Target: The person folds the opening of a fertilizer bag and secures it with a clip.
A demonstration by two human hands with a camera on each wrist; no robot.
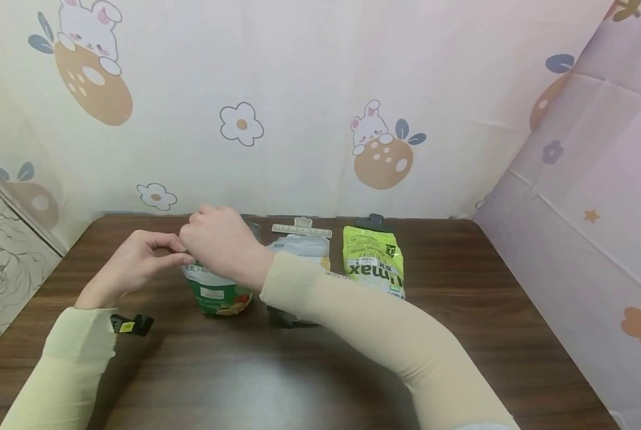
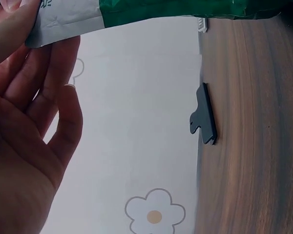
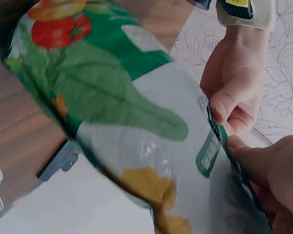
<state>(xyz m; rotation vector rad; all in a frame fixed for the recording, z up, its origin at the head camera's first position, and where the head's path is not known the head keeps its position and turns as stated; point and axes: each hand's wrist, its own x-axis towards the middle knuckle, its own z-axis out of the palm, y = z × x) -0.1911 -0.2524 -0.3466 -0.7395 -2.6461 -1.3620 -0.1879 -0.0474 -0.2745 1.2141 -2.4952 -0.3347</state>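
A green-and-white printed bag (image 1: pixel 212 295) with pictures of vegetables is at the left part of the table. My left hand (image 1: pixel 132 263) pinches its top edge near one corner, also seen in the left wrist view, where the thumb and fingers meet round the bag's pale end (image 2: pixel 68 22). Close beside it, my right hand (image 1: pixel 226 242) pinches the same edge; in the right wrist view its thumb (image 3: pixel 251 156) presses the rim of the bag. Part of the bag is hidden behind the right hand in the head view.
Behind the bag lies a black clip (image 2: pixel 205 117). A pale ruler-like clip (image 1: pixel 302 230) is beyond a grey-white bag (image 1: pixel 298 245), partly covered by my right forearm. A yellow-green bag (image 1: pixel 374 257) lies to the right, with another black clip (image 1: pixel 374 223) behind it. Patterned curtains surround the table.
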